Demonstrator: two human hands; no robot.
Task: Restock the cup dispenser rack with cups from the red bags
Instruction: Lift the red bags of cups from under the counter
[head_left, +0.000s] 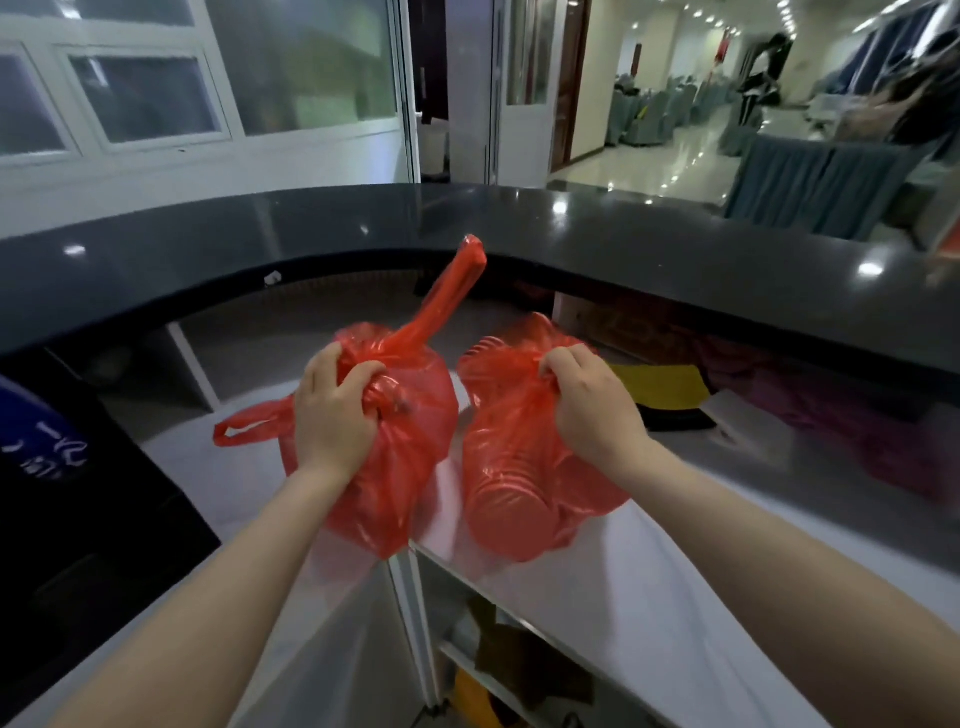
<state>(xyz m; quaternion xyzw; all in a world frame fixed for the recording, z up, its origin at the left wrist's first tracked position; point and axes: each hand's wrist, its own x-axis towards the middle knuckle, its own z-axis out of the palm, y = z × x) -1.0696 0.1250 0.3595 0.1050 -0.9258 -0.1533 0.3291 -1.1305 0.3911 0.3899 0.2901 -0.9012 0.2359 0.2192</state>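
Both hands are busy at the low pale surface (649, 597) behind the dark curved counter (363, 234); the left hand (332, 410) has its fingers curled tight round the knotted neck of the left red bag (395, 483), whose loose handles stick out, one upward and one to the side; the right hand (587, 400) pinches the gathered top of the right red bag (519, 467), and through that thin plastic the ribbed stacks of cups (504, 499) show plainly. The two bags sit just beside each other, near the front edge of the surface; whether they rest fully on it or hang partly lifted I cannot tell. No dispenser rack is in sight from here, so this looks like the fetching stage, with no cups out yet; next, I'd judge, a bag must be opened, the left one's knot needing to be worked loose, and a stack drawn out without crushing it.
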